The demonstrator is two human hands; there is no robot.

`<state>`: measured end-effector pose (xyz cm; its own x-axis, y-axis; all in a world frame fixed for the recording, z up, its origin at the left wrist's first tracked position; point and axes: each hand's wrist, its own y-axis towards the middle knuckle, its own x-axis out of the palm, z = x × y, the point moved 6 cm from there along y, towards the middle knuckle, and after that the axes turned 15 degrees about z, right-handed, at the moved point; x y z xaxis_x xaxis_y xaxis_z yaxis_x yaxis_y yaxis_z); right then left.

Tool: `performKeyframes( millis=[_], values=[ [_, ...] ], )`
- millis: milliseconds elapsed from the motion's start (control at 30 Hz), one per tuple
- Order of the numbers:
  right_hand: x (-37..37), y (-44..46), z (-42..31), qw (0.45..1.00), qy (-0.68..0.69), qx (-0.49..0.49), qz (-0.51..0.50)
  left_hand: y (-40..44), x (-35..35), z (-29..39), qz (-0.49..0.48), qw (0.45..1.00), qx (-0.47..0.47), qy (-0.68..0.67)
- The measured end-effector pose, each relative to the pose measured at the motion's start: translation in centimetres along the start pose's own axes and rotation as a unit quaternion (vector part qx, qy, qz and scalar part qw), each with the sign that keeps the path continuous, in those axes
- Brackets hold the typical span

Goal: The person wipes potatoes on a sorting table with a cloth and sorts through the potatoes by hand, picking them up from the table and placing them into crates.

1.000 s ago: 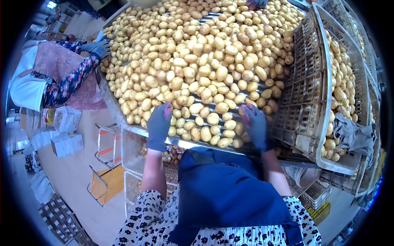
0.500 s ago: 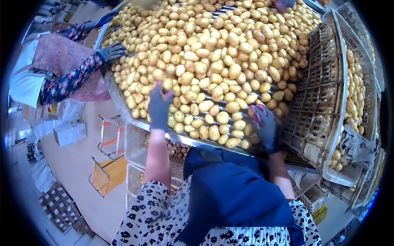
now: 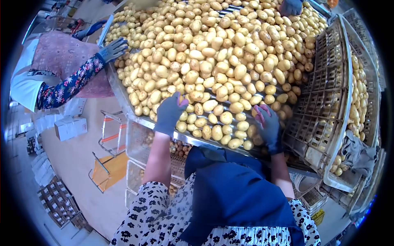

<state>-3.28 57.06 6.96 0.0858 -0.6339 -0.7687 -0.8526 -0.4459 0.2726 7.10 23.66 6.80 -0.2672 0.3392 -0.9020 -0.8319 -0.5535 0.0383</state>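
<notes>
A thick layer of yellow potatoes (image 3: pixel 197 53) covers a metal roller table (image 3: pixel 184 140) in front of me. My left hand (image 3: pixel 169 115), in a grey glove with purple fingertips, is over the near left part of the layer. Its fingers are curled on a potato, of which only a small part shows. My right hand (image 3: pixel 269 128), gloved alike, is at the near right edge, close to a crate. Its fingers are bent inward among the potatoes; the palm side is hidden, so I cannot make out what lies in them.
A dirty plastic crate (image 3: pixel 318 102) stands tilted at the right, with more potatoes (image 3: pixel 358 94) and a grey cloth (image 3: pixel 357 151) beyond it. At the left a co-worker's gloved hand (image 3: pixel 113 50) rests by the table edge. Another person's gloved hand (image 3: pixel 291 7) is at the far side.
My left hand has moved slightly right and toward me, its fingers now more curled. My right hand has hardly moved. A gloved hand at the far side has come further into view.
</notes>
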Motion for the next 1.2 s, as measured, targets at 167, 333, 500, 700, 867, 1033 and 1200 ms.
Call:
performKeyframes(
  millis=[167,333,500,700,867,1033,1200],
  values=[
    [0.1,0.2,-0.3,1.0,0.001,0.0,-0.003,-0.9,2.3,0.7,-0.113,0.89,-0.192,-0.398],
    [0.0,-0.1,0.1,0.999,0.019,0.029,-0.011,-2.2,1.4,2.7,-0.092,0.897,-0.16,-0.401],
    [-0.2,-0.3,-0.8,0.999,-0.018,-0.017,0.028,-6.3,2.6,8.4,-0.138,0.981,0.076,-0.114],
    [0.3,-0.1,-0.3,1.0,0.021,0.012,0.007,-5.2,5.6,11.9,-0.157,0.978,0.139,-0.009],
    [0.4,-0.2,0.1,1.0,0.003,0.016,0.009,-5.4,5.0,11.3,-0.154,0.974,0.125,-0.112],
    [0.6,-0.7,1.1,0.998,0.047,-0.018,0.035,-6.7,2.8,10.3,-0.274,0.618,-0.273,-0.685],
    [0.8,-0.6,1.0,0.998,0.055,0.019,0.009,-4.8,-5.1,-1.2,-0.079,0.118,-0.201,-0.969]
  ],
)
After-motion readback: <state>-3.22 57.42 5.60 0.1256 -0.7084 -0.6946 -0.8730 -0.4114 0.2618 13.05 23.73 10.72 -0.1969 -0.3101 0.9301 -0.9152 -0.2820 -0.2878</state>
